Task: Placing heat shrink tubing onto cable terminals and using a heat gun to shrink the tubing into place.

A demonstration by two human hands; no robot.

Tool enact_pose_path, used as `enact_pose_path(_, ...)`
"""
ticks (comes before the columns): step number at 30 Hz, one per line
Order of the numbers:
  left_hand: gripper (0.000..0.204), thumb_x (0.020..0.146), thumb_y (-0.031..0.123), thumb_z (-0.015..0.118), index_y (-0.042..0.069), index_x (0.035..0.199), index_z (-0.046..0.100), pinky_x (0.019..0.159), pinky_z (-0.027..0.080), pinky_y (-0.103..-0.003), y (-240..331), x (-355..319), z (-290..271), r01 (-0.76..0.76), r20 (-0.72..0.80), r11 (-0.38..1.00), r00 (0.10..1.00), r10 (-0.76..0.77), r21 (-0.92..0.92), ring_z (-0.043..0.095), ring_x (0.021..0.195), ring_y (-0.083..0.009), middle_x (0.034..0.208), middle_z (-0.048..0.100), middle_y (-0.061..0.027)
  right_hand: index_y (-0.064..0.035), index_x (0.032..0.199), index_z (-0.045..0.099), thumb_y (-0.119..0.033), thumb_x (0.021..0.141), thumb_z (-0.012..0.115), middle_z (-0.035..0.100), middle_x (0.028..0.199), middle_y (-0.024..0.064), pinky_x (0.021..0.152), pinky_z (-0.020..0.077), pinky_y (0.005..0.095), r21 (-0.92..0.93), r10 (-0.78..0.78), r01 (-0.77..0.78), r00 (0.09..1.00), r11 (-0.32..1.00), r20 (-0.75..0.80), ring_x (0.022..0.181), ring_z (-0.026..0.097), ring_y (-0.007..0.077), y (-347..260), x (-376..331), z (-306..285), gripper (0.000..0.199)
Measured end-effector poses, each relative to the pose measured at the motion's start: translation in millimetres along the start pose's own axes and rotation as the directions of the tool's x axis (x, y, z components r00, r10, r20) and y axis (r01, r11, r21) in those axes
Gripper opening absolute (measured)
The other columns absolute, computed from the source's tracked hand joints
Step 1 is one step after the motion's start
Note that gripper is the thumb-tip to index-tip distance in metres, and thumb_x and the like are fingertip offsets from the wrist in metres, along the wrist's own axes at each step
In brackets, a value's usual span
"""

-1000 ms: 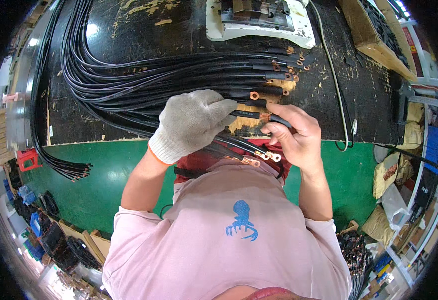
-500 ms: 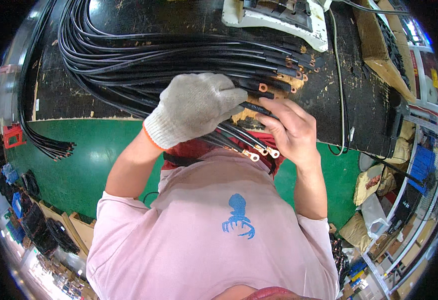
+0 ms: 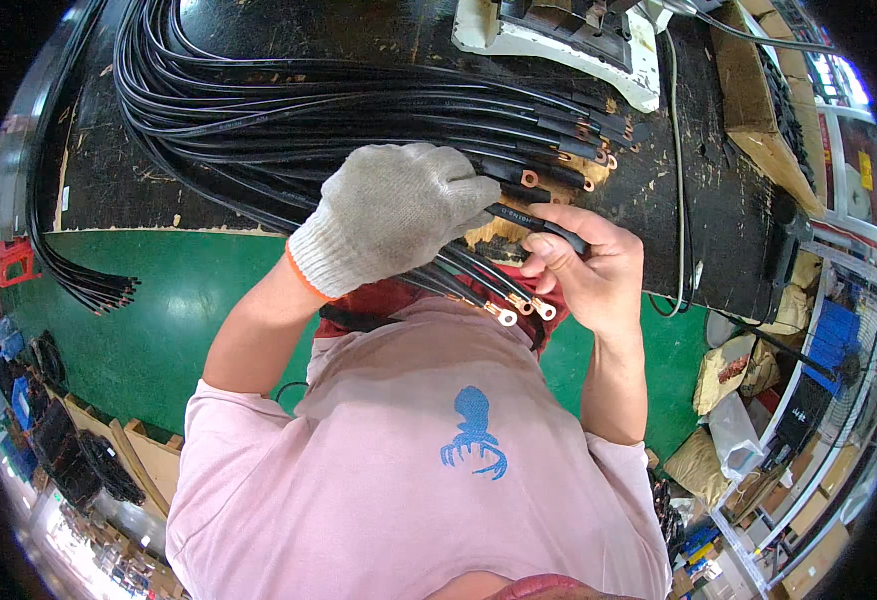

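My left hand, in a grey knit glove with an orange cuff, is closed round a black cable at the table's near edge. Out of its fingers to the right runs a black sleeve with pale print. My bare right hand pinches the sleeve's far end between thumb and fingers. No lug shows at this end. Just below, several cables hang over the edge with bare copper ring lugs at their tips. Beyond my hands lies a thick bundle of black cables, several ending in ring lugs.
A white-framed machine stands at the back of the worn black table. At the right is a cardboard box of dark parts; a pale cord runs beside it. More cable ends hang off the left side, near a red stool.
My right hand has shifted slightly right along the sleeve, and its thumb now lies over the sleeve's end, which has come into sight. My left hand keeps its hold.
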State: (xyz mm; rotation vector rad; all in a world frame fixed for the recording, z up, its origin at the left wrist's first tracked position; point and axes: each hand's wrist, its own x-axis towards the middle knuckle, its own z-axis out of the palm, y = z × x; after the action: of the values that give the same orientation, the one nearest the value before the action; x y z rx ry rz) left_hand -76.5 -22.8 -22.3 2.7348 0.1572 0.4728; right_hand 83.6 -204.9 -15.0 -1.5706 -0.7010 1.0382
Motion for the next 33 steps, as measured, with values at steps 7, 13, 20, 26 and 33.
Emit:
enact_pose_path(7,0.026,0.078,0.024,0.076,0.011,0.100,0.071,0.062,0.056,-0.037,-1,1,-2,-0.016,0.028,1.000,0.999,0.016,0.003,0.069,0.078,-0.0253,0.086,0.068,-0.0057,0.0043,0.121,0.066,-0.003,0.084,0.081,0.073,0.100,0.0126,0.077,0.0598,0.0273,-0.391,-0.409,0.418,0.906,0.820,0.110,0.084,0.074,0.0174,7,12,-1,0.040)
enact_pose_path(13,0.021,0.081,0.024,0.074,0.013,0.099,0.071,0.061,0.055,-0.037,4,4,-9,0.001,0.057,1.000,0.998,-0.001,0.003,0.069,0.076,-0.0246,0.083,0.068,-0.0045,0.0030,0.112,0.070,-0.005,0.079,0.085,0.074,0.090,0.0108,0.066,0.0562,0.0226,-0.264,-0.387,0.376,0.922,0.888,0.012,0.078,0.070,0.0089,30,8,-9,0.037)
enact_pose_path(20,0.020,0.083,0.025,0.073,0.013,0.098,0.071,0.061,0.055,-0.037,8,9,-13,0.003,0.065,1.000,0.998,-0.005,0.030,0.069,0.076,-0.0237,0.081,0.067,-0.0036,-0.0014,0.104,0.075,-0.010,0.078,0.087,0.076,0.088,0.0119,0.058,0.0541,0.0244,-0.211,-0.349,0.330,0.935,0.920,-0.056,0.067,0.069,0.0101,24,12,-1,0.030)
enact_pose_path(26,0.023,0.081,0.019,0.076,0.008,0.101,0.073,0.061,0.054,-0.041,12,15,-13,-0.016,0.064,1.000,0.998,0.017,-0.019,0.067,0.072,-0.0315,0.084,0.069,-0.0108,0.0022,0.103,0.074,-0.005,0.078,0.086,0.075,0.084,0.0094,0.060,0.0537,0.0227,-0.319,-0.349,0.331,0.937,0.888,0.000,0.073,0.070,0.0076,18,12,-5,0.028)
enact_pose_path(33,0.025,0.075,0.025,0.078,0.015,0.097,0.073,0.062,0.052,-0.037,17,17,-20,-0.035,-0.064,0.956,0.996,0.056,0.291,0.063,0.074,-0.0233,0.080,0.064,-0.0017,-0.0026,0.107,0.073,-0.009,0.084,0.078,0.074,0.101,0.0113,0.078,0.0550,0.0296,-0.514,-0.538,0.400,0.829,0.759,-0.150,0.088,0.069,0.0159,-2,23,-78,0.024)
